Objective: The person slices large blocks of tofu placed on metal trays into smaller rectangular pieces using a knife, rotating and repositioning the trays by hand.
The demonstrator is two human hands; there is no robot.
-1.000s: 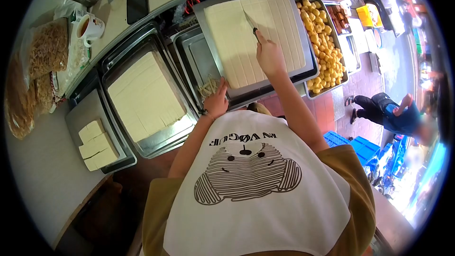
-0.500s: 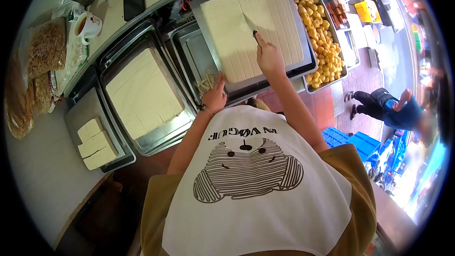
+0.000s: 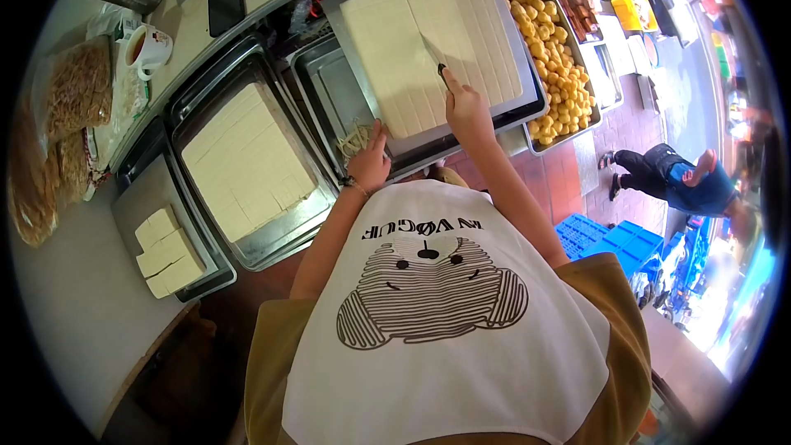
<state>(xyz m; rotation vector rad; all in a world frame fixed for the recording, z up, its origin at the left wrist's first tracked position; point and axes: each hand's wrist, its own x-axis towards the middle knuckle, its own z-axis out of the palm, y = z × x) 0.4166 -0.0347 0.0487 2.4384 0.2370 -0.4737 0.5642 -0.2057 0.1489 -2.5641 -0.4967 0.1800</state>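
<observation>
My right hand is closed round the dark handle of a knife. The blade lies against a large pale slab, at the lower end of a crosswise cut, and long parallel cuts run along the slab. The slab rests on a flat metal sheet over a metal tray. My left hand lies at the sheet's near left corner, fingers extended, beside some thin pale strips in the tray.
To the left, a tray holds another cut slab; farther left are smaller blocks. Round yellow pieces fill a tray on the right. A mug and phones sit on the counter. A person stands beyond.
The knife and my right hand have moved slightly down along the slab. The whole view has shifted a little, and my left hand stays by the sheet's corner.
</observation>
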